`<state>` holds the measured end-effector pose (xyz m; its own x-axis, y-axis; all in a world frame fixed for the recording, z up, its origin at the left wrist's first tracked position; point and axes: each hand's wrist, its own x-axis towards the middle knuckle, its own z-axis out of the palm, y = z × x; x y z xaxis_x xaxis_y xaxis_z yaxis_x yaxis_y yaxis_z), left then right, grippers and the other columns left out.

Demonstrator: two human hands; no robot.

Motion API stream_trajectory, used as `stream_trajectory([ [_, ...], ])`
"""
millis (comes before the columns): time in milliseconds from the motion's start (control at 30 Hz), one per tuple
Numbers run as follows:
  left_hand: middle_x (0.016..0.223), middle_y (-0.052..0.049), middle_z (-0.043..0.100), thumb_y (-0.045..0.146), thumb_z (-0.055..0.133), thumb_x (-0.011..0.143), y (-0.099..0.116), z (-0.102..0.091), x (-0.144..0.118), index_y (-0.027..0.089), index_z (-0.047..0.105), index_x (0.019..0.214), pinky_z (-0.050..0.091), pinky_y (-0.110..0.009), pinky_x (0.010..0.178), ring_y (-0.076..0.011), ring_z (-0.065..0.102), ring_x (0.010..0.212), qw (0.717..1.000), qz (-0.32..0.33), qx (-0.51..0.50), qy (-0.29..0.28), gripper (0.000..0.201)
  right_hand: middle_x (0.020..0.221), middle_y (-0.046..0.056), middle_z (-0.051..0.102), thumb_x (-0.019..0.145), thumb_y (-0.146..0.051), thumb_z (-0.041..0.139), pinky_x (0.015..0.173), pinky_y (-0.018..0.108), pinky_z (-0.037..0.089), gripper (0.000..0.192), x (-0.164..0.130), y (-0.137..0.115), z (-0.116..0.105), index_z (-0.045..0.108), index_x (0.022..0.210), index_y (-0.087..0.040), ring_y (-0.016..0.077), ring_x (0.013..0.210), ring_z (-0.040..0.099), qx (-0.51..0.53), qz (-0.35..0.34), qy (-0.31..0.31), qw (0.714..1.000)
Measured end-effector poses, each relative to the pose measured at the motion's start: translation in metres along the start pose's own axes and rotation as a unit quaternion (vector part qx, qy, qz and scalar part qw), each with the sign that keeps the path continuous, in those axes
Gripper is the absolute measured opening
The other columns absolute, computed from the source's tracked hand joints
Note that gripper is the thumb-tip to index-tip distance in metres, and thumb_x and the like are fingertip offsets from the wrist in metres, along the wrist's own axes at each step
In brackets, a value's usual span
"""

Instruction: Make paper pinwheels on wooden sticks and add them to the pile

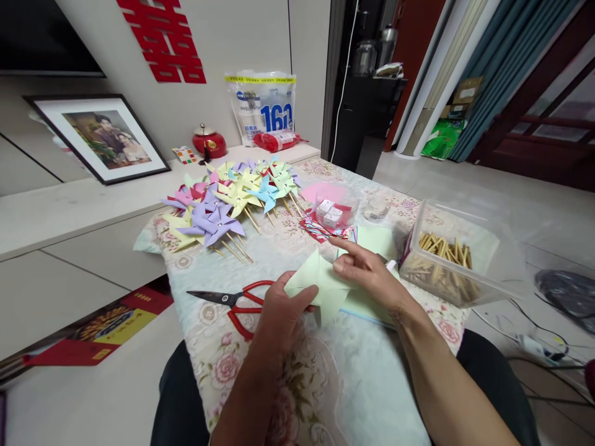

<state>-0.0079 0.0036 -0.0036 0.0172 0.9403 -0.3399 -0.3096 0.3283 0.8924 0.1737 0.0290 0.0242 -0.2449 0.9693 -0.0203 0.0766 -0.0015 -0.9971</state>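
My left hand (288,303) grips a pale green sheet of paper (320,279), cut and partly folded, with the thumb lying on top. At the paper's right side is my right hand (362,269); its index finger points outward, while the thumb bends against the paper's edge and the lower fingers are hidden. Red-handled scissors (239,300) lie open on the tablecloth just left of my left hand. More pale green sheets (372,306) lie under and beyond my right hand. A small white object (393,267), partly covered, shows beside the right wrist.
Several finished paper pinwheels (237,192) on sticks are heaped at the back left. Behind the sheets stand a clear round tub (335,207) and patterned strips (320,229). To the right, a plastic box (437,279) holds short wooden sticks. The flowered tablecloth (227,371) reaches my knees.
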Motion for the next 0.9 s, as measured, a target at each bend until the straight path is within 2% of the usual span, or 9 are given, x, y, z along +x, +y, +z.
stream_trajectory([
  [67, 0.073, -0.001, 0.066, 0.029, 0.082, 0.061, -0.003, -0.003, 0.002, 0.015, 0.065, 0.096, 0.048, -0.023, 0.053, -0.0131, 0.057, 0.059, 0.999, 0.018, 0.045, -0.007, 0.041, 0.068, -0.006, 0.055, 0.081, -0.035, 0.072, 0.054, 0.023, 0.036, 0.072, -0.002, 0.000, 0.005, 0.046, 0.146, -0.021, 0.0120, 0.059, 0.051, 0.008, 0.034, -0.035, 0.999],
  [167, 0.073, 0.000, 0.067, 0.034, 0.081, 0.063, -0.004, -0.006, 0.004, 0.016, 0.064, 0.098, 0.048, -0.025, 0.054, -0.0149, 0.058, 0.060, 0.994, 0.032, 0.103, -0.015, 0.043, 0.081, -0.002, 0.067, 0.076, -0.028, 0.075, 0.059, 0.025, 0.044, 0.080, -0.003, 0.000, 0.009, 0.041, 0.148, -0.025, 0.0156, 0.066, 0.061, 0.036, 0.068, -0.063, 0.995],
  [300, 0.070, 0.000, 0.067, 0.035, 0.079, 0.062, 0.001, -0.004, -0.001, 0.016, 0.065, 0.095, 0.046, -0.024, 0.054, -0.0158, 0.059, 0.060, 0.988, 0.042, 0.150, -0.007, 0.041, 0.084, -0.002, 0.071, 0.070, -0.017, 0.075, 0.061, 0.026, 0.049, 0.086, -0.003, 0.001, 0.012, 0.041, 0.147, -0.028, 0.0190, 0.075, 0.066, 0.046, 0.080, -0.067, 0.993],
  [467, 0.063, 0.004, 0.063, 0.030, 0.077, 0.063, 0.004, 0.001, -0.006, 0.017, 0.066, 0.087, 0.043, -0.022, 0.052, -0.0118, 0.053, 0.053, 0.985, 0.059, 0.163, 0.010, 0.030, 0.079, -0.003, 0.070, 0.066, -0.010, 0.072, 0.057, 0.024, 0.048, 0.091, -0.001, 0.003, 0.014, 0.039, 0.149, -0.025, 0.0169, 0.069, 0.065, 0.032, 0.084, -0.060, 0.994],
  [667, 0.069, 0.001, 0.066, 0.033, 0.081, 0.060, 0.000, 0.003, -0.001, 0.014, 0.065, 0.094, 0.042, -0.022, 0.050, -0.0126, 0.055, 0.057, 0.998, 0.039, 0.047, 0.008, 0.042, 0.081, -0.003, 0.071, 0.068, -0.011, 0.069, 0.059, 0.024, 0.050, 0.093, 0.000, 0.006, 0.019, 0.033, 0.152, -0.024, 0.0154, 0.067, 0.065, 0.083, 0.079, -0.039, 0.993],
  [767, 0.074, -0.002, 0.070, 0.033, 0.079, 0.063, 0.003, 0.006, -0.003, 0.012, 0.067, 0.100, 0.043, -0.023, 0.053, -0.0126, 0.057, 0.058, 0.999, 0.020, -0.027, -0.024, 0.045, 0.080, -0.003, 0.072, 0.068, -0.011, 0.069, 0.058, 0.024, 0.050, 0.093, 0.001, 0.005, 0.021, 0.032, 0.152, -0.024, 0.0147, 0.064, 0.066, 0.123, 0.080, -0.014, 0.989],
  [900, 0.090, -0.008, 0.076, 0.026, 0.078, 0.065, 0.004, 0.011, -0.009, 0.014, 0.068, 0.109, 0.050, -0.028, 0.067, -0.0205, 0.068, 0.076, 0.992, 0.007, -0.097, -0.077, 0.047, 0.088, 0.000, 0.075, 0.068, -0.012, 0.070, 0.059, 0.024, 0.049, 0.091, 0.002, 0.007, 0.025, 0.034, 0.151, -0.025, 0.0154, 0.066, 0.067, 0.130, 0.061, 0.015, 0.990],
])
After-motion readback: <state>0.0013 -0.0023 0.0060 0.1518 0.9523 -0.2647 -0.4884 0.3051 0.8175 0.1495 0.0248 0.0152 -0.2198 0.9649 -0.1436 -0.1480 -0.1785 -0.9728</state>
